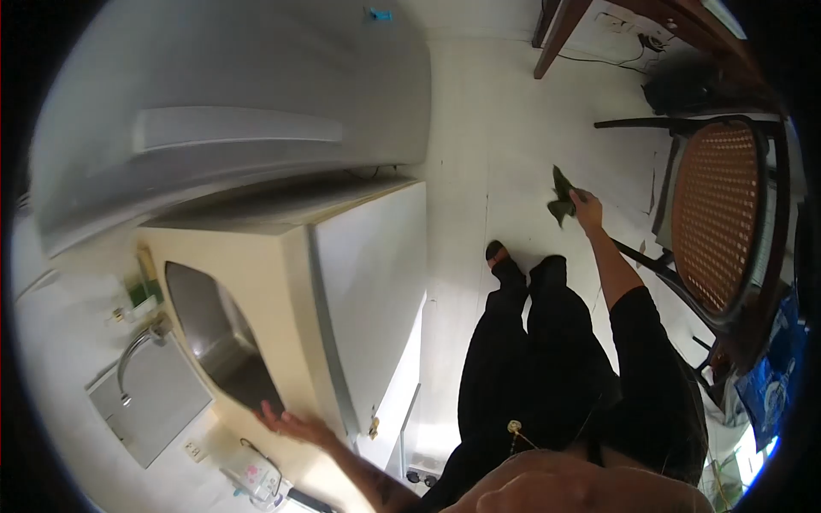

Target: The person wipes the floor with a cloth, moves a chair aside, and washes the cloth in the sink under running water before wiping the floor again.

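Note:
Out to the right, my right hand (pixel 587 211) is closed round a dark green cloth (pixel 561 198), whose pointed ends stick out beyond the fingers over the pale floor. At lower left, my left hand (pixel 295 425) is open with its fingers stretched out, at the near edge of the sink (pixel 233 355). Nothing shows in that hand. A cream countertop (pixel 291 265) surrounds the metal sink basin, and a curved faucet (pixel 128 363) stands on its far side.
A grey refrigerator (pixel 239 77) stands beyond the counter. Below the countertop is a white cabinet door (pixel 372 291). On the right are a chair with a woven cane back (pixel 717 214) and a blue bag (pixel 770 376). A clear pitcher (pixel 256 479) stands at lower left.

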